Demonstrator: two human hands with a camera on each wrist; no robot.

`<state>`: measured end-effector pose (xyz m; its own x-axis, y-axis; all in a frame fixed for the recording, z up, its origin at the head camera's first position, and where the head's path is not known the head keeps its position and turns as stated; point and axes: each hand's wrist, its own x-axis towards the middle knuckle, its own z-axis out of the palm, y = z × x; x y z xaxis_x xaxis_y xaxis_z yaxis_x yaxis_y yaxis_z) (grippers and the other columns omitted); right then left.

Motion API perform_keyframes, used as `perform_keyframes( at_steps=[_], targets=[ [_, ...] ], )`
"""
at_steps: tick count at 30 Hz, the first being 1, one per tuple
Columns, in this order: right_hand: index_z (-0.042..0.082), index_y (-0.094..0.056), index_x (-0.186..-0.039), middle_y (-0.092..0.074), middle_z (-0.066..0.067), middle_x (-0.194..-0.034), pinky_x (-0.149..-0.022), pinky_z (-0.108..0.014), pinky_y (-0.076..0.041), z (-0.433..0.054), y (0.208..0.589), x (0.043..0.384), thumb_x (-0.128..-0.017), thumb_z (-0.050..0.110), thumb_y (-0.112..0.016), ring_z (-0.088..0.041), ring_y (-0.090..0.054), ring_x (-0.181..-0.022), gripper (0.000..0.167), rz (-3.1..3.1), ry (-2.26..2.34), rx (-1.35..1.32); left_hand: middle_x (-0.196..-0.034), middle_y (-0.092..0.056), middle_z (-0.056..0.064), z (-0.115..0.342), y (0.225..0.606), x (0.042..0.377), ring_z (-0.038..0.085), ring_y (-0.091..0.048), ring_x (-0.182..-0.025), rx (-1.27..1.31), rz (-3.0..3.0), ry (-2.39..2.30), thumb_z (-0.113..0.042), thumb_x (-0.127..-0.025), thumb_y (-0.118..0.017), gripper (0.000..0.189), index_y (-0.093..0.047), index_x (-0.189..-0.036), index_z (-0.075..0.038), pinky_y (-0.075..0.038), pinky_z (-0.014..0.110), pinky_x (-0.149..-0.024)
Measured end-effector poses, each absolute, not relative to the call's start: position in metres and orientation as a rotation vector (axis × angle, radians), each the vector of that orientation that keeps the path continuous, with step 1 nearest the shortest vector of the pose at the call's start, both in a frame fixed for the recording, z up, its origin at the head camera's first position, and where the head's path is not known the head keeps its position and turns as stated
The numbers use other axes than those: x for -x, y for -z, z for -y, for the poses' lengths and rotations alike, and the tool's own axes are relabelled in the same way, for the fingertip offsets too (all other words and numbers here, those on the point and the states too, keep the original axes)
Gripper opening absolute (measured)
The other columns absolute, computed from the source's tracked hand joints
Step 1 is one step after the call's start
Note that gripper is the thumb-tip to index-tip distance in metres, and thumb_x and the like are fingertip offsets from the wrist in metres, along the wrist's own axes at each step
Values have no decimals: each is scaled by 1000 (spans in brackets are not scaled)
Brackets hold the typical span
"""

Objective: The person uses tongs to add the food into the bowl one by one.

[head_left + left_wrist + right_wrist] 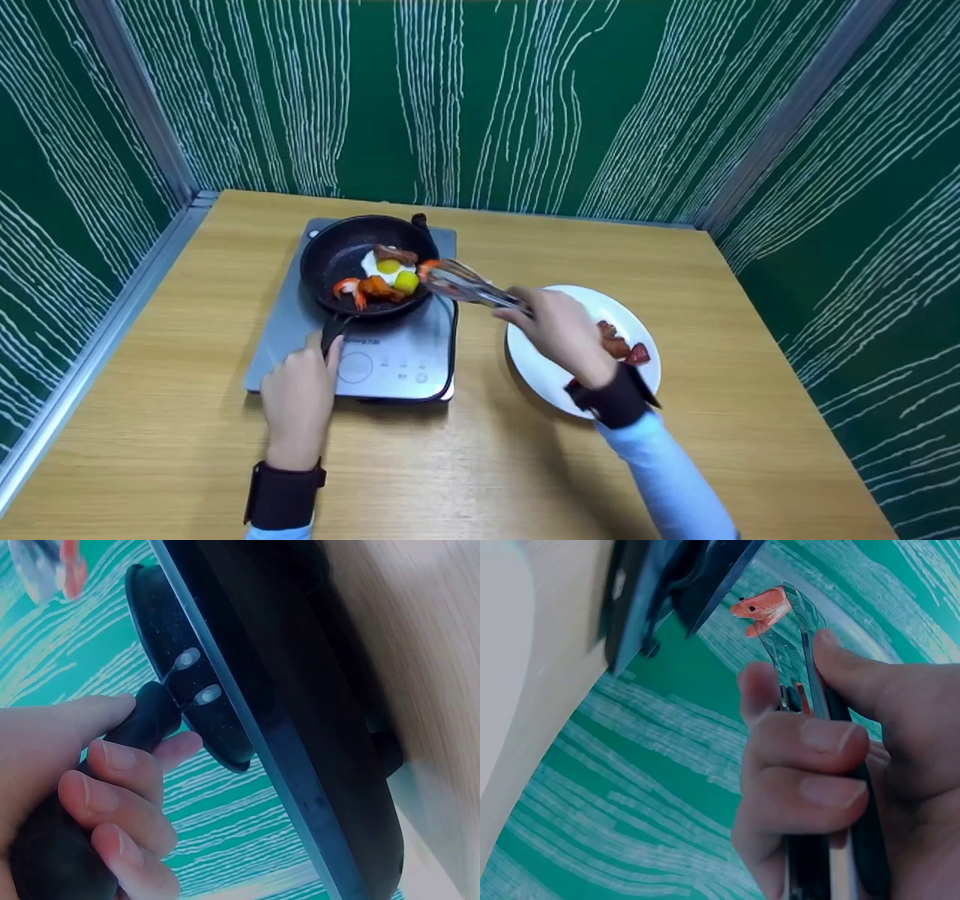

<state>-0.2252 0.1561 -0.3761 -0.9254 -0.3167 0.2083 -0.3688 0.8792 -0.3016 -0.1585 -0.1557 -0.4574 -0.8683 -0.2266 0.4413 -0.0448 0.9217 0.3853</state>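
Observation:
My left hand grips the black handle of a frying pan, thumb along its top. The pan holds a fried egg, a brown meat strip, a red-and-white shrimp, an orange-brown piece and a yellow chunk. In my right hand are metal tongs with dark grips, fingers curled round both arms. Their tips pinch another shrimp, raised at the pan's right rim in the head view.
Under the pan is a silver induction cooker with a black cable along its right side. A white plate with several brown and red food pieces lies right, partly hidden beneath my right hand. Green white-streaked panels enclose the wooden table.

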Motion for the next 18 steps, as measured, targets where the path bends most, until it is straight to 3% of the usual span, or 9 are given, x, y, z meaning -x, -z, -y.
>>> perform_keyframes(
  at_steps=[5, 13, 18],
  targets=[
    [16, -71, -111, -58, 3, -73, -54, -31, -33, -125, 381, 239, -99, 47, -63, -15, -49, -61, 34, 2899, -521, -585, -62, -65, 21, 154, 458, 158, 39, -62, -49, -196, 2592, 508, -32, -101, -64, 35, -67, -102, 2, -42, 45, -41],
    [16, -66, -96, -53, 4, -73, -52, -30, -31, -89, 391, 249, -98, 49, -64, -16, -49, -62, 33, 2954, -495, -619, -63, -65, 20, 155, 457, 160, 36, -62, -48, -205, 2603, 509, -33, -101, -64, 36, -68, -106, 3, -41, 43, -41],
    [15, -66, -96, -52, 4, -73, -52, -29, -30, -77, 394, 254, -98, 48, -64, -16, -49, -62, 33, 2970, -449, -642, -64, -66, 20, 156, 457, 161, 38, -63, -51, -226, 2626, 523, -34, -102, -63, 37, -68, -107, 2, -43, 44, -42]
  ],
)
